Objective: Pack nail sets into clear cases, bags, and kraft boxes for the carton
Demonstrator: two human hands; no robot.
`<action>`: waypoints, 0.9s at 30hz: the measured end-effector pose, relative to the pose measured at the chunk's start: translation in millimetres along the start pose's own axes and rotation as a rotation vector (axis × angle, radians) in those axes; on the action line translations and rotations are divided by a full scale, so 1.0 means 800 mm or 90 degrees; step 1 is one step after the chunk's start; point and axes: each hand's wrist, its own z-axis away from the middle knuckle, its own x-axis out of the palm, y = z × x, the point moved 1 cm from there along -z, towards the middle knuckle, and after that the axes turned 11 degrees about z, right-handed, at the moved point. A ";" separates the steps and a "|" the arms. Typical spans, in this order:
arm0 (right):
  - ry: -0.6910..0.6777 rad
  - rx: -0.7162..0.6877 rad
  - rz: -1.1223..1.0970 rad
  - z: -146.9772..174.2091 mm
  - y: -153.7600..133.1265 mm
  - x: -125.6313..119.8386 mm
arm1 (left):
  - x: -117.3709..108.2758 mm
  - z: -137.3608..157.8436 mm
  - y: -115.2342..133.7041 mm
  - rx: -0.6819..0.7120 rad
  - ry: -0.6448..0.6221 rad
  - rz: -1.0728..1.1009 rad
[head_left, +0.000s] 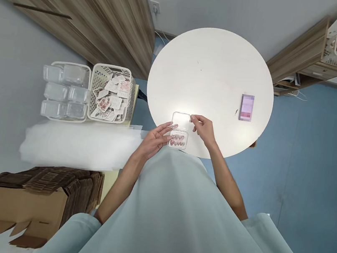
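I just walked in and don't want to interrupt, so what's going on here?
A person at a round white table has a small clear case open in front of them. The left hand holds its left side; the right hand is at the upper right corner of the raised lid. Small pinkish pieces sit in two rows in the near half.

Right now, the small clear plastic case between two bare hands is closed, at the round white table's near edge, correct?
Not closed: the head view shows the small clear plastic case open, between the left hand and right hand, at the near edge of the round white table.
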 end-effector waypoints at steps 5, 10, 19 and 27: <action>0.004 -0.022 -0.013 -0.009 -0.006 0.015 | -0.004 0.001 -0.004 -0.023 0.023 0.015; 0.031 -0.059 0.001 -0.004 -0.025 0.010 | -0.003 0.001 -0.002 -0.022 0.018 0.028; 0.022 -0.134 0.046 0.052 -0.063 -0.017 | 0.001 -0.007 0.001 0.014 0.010 0.039; -0.020 -0.089 0.048 0.089 -0.031 -0.014 | 0.007 -0.011 0.004 0.010 0.009 0.071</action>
